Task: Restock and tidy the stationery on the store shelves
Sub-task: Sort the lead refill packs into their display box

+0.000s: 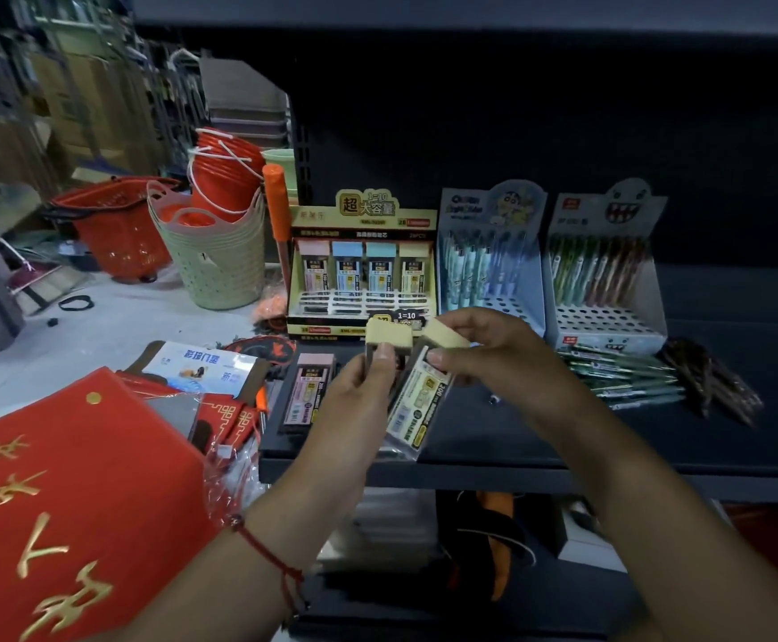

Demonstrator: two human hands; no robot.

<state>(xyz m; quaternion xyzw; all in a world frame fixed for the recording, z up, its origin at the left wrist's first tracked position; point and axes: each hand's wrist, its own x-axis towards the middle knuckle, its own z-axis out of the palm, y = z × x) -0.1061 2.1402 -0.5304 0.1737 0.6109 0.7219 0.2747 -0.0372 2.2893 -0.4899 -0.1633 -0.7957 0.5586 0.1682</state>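
I am standing at a dark store shelf (540, 470), restocking pencil-lead packs. At my left, a big red cloth (67, 493) with gold lettering is lying over a heap of wrapped goods, and beyond it stacked baskets (213, 252) are sitting on the floor. On the shelf, three display boxes are standing side by side: a yellow lead display (363, 266), its rear row filled and its front slots looking mostly bare, then a blue pen display (493, 257), then a grey pen display (604, 271). Loose pens (632, 377) are lying just in front of the grey one.

My left hand (363, 386) is pinching a cream-capped lead pack (389, 338) upright near its top, thumb across the front. My right hand (484, 352) is gripping a second cream-capped pack (424, 391), tilted and in a clear sleeve, just beside the first. Both are hovering in front of the yellow display. A pink-capped pack (308, 391) is lying flat on the shelf by my left hand.

I judge the step to be sorting packs by colour for slotting. Next, each pack needs turning upright and easing into an empty cream slot.
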